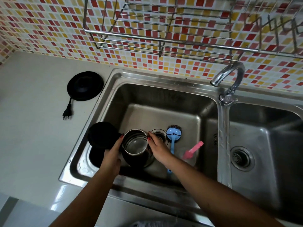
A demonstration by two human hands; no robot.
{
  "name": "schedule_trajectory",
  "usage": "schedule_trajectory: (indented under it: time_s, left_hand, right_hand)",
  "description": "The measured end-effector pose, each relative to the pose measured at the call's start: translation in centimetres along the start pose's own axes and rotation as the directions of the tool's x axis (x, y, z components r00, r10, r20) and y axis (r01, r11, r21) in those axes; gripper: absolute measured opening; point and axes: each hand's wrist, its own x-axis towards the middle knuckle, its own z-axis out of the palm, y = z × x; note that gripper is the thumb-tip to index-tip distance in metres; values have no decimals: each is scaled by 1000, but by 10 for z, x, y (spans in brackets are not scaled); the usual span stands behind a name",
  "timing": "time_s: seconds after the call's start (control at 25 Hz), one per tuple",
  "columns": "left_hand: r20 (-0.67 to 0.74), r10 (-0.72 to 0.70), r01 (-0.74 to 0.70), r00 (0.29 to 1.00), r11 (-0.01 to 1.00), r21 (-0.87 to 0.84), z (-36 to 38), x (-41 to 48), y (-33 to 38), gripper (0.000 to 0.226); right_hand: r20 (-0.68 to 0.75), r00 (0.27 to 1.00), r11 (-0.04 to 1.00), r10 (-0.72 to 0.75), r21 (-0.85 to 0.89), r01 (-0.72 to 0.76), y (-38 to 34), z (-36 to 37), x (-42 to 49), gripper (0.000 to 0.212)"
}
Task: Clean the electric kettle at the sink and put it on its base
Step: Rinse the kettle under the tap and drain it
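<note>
Setting: domestic kitchen, sink station.

Evidence:
- Stainless steel double-bowl sink (147, 77) is set into a pale countertop (32, 128).
- Chrome swan-neck tap (229, 74) stands at the back, on the divider between the bowls.
- Wall behind is covered in small mosaic tiles (41, 30) in red, orange, yellow and white.
- Wire dish rack (164, 41) hangs on that wall above the sink.
- Round black kettle base (85, 86) sits on the countertop left of the sink, its plug (67, 114) lying loose beside it.
- Left bowl holds an electric kettle (134, 145) with its lid open, a blue-handled scourer (173, 136) and a pink brush (192, 149).
- Right bowl has a basket strainer (241, 157) in its drain.
</note>
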Motion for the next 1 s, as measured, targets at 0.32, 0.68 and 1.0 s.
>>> schedule_trajectory:
  time_s: [0.32, 0.68, 1.0]
  left_hand:
    - [32, 579, -504, 814, 679, 533, -13, -35, 11, 61]
    - [700, 487, -760, 522, -108, 641, -15, -22, -11, 78]
    - [774, 502, -844, 386, -147, 516, 22, -60, -17, 53]
  right_hand:
    - [-60, 996, 987, 70, 152, -60, 14, -2, 0, 40]
    - [-4, 978, 875, 207, 448, -183, 11, -6, -15, 66]
    - [-469, 851, 950, -236, 73, 304, 15, -63, -76, 29]
